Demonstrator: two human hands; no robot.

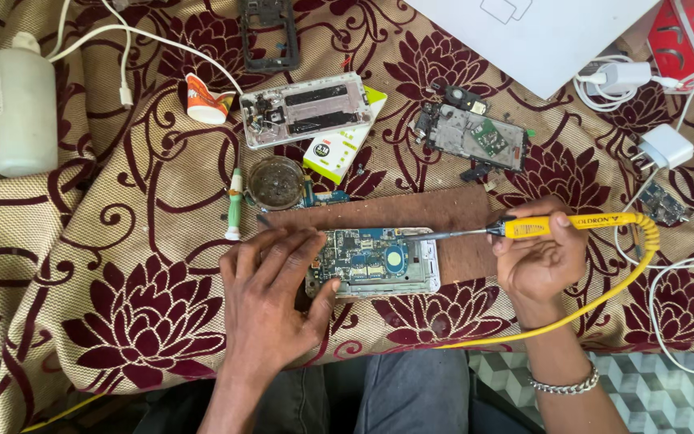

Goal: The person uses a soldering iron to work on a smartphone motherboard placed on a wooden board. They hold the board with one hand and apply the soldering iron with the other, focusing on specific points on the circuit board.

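The opened phone (pixel 375 261), its circuit board bare, lies on a brown wooden board (pixel 443 217) near the front edge of the counter (pixel 82 241), which is draped in a maroon-and-tan flowered cloth. The left hand (pixel 271 293) lies flat with fingers spread, pressing the phone's left end down; it grips nothing. The right hand (pixel 536 257) has its grip closed around the yellow handle of a soldering iron (pixel 524 227), whose thin tip reaches to the board's upper right part, touching or just above it; which one cannot be told. The step in hand looks like soldering work on the board; the next touch calls for a steady tip on a small spot, with the phone kept from sliding. Just beyond the wooden board sit a round tin (pixel 275 182) and a green-handled tool (pixel 235 205). Farther back lie a second phone frame (pixel 307 108) and a loose circuit assembly (pixel 475 137). A white bottle (pixel 24 104) stands at the far left corner
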